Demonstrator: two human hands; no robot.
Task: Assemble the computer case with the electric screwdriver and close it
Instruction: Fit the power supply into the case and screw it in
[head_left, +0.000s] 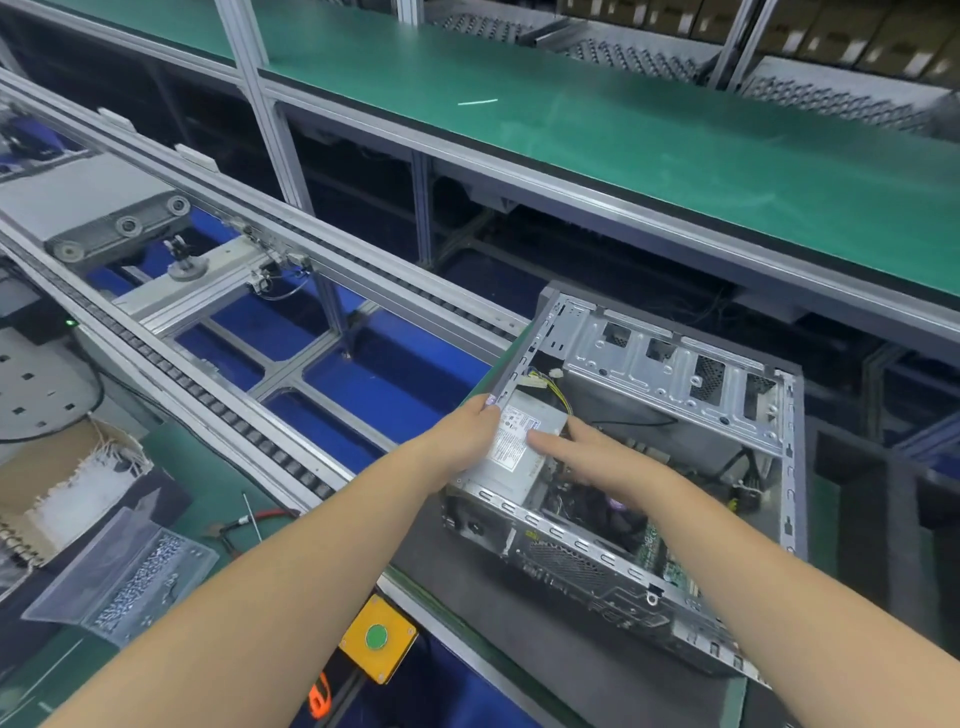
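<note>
Currently left hand (462, 431) is gripping the computer case (649, 467) rim beside the power supply (519, 441); right hand (592, 457) is lying on the supply, fingers straight. Case is lying open-side-up on a dark mat (519, 649) near the counter's right edge. Screw tray (124, 577) is sitting at the left edge.

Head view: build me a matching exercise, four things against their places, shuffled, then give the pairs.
Things:
1. Power supply
2. Screw tray
3. Green button
4. Cardboard box

Places:
A. In a yellow housing on the bench edge
B. Far left, behind the tray
C. Inside the open case, under both hands
D. Lower left on the bench, left of the left forearm

Pairs: 1-C, 2-D, 3-A, 4-B
</note>
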